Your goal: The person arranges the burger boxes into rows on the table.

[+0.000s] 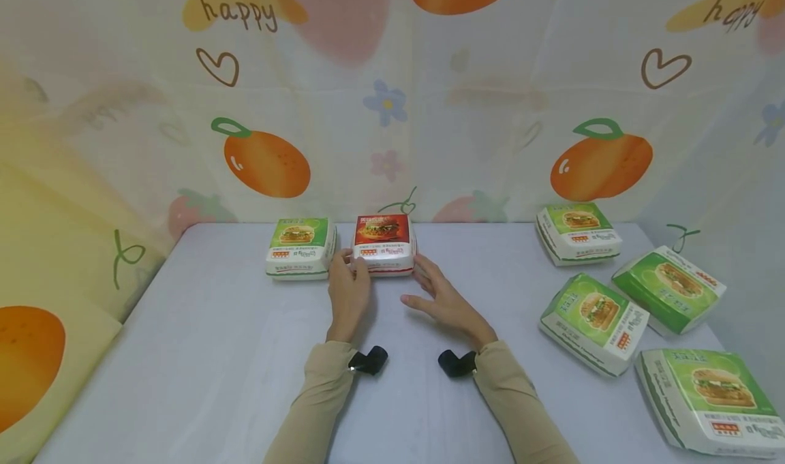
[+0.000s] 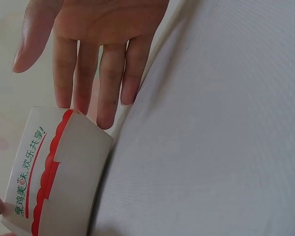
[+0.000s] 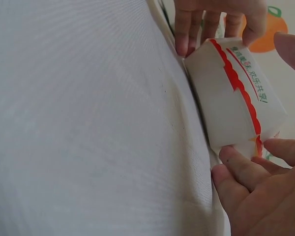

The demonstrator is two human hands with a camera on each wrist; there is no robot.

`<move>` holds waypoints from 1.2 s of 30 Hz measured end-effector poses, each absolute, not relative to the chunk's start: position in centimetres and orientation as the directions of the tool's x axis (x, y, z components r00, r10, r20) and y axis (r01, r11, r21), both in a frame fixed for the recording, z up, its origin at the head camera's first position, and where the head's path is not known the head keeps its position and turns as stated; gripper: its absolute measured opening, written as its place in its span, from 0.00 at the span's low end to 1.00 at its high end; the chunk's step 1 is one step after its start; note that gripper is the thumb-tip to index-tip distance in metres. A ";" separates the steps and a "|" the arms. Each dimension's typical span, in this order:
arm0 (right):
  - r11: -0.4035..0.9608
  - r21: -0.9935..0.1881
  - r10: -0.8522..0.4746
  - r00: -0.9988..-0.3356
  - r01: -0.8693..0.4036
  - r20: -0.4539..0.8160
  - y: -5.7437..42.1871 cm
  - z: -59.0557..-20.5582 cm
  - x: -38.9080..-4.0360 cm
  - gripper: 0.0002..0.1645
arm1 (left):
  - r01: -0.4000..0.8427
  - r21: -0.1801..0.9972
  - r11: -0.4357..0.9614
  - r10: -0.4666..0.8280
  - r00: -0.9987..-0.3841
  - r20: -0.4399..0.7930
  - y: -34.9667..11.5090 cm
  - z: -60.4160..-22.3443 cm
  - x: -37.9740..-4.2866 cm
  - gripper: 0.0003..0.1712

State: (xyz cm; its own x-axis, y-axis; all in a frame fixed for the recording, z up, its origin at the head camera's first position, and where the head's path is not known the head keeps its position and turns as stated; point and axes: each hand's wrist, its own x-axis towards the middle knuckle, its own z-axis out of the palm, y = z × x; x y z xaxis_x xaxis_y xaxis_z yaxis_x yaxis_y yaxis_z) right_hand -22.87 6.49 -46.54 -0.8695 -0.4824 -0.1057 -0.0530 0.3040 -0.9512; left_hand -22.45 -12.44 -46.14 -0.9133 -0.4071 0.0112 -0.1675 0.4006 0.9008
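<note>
A burger box (image 1: 384,244) with a red printed lid sits on the table near its back edge, between both hands. My left hand (image 1: 349,294) holds its left front corner, the thumb overlapping the front and the fingers at the left end. The fingers of my right hand (image 1: 450,304) reach out nearly straight to the box's right end, with the thumb apart from it. In the right wrist view, the right hand's fingertips (image 3: 226,153) touch the end of the white box (image 3: 221,98). A green-lidded burger box (image 1: 300,247) stands just left of the left hand.
At the table's right side lie several more green burger boxes, one at the back (image 1: 579,234), two in the middle (image 1: 595,321) close together, and one at the front right (image 1: 714,403). A printed curtain (image 1: 392,157) hangs right behind the table (image 1: 184,355).
</note>
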 end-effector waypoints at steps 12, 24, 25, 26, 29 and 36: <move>0.311 -0.949 -0.483 -0.869 -0.059 -0.104 6.6 -46.2 -22.9 0.54 | -0.156 0.893 0.422 -0.406 -0.913 0.032 -12.3 -45.9 -22.4 0.28; 0.317 -0.947 -0.491 -0.864 -0.057 -0.112 6.6 -46.0 -22.8 0.53 | -0.159 0.883 0.442 -0.408 -0.912 0.040 -12.4 -45.6 -22.2 0.28; 0.318 -0.946 -0.491 -0.864 -0.057 -0.113 6.6 -46.0 -22.8 0.52 | -0.162 0.883 0.441 -0.407 -0.913 0.036 -12.4 -45.6 -22.2 0.28; 0.317 -0.947 -0.489 -0.865 -0.056 -0.113 6.6 -46.0 -22.8 0.53 | -0.160 0.881 0.445 -0.408 -0.912 0.041 -12.4 -45.6 -22.2 0.28; 0.315 -0.947 -0.486 -0.867 -0.059 -0.108 6.7 -46.0 -22.8 0.52 | -0.150 0.870 0.471 -0.417 -0.906 0.069 -12.4 -45.6 -22.2 0.28; 0.332 -0.942 -0.445 -0.888 -0.047 -0.113 7.2 -45.7 -22.8 0.51 | -0.123 0.835 0.536 -0.418 -0.898 0.136 -12.4 -44.7 -22.1 0.29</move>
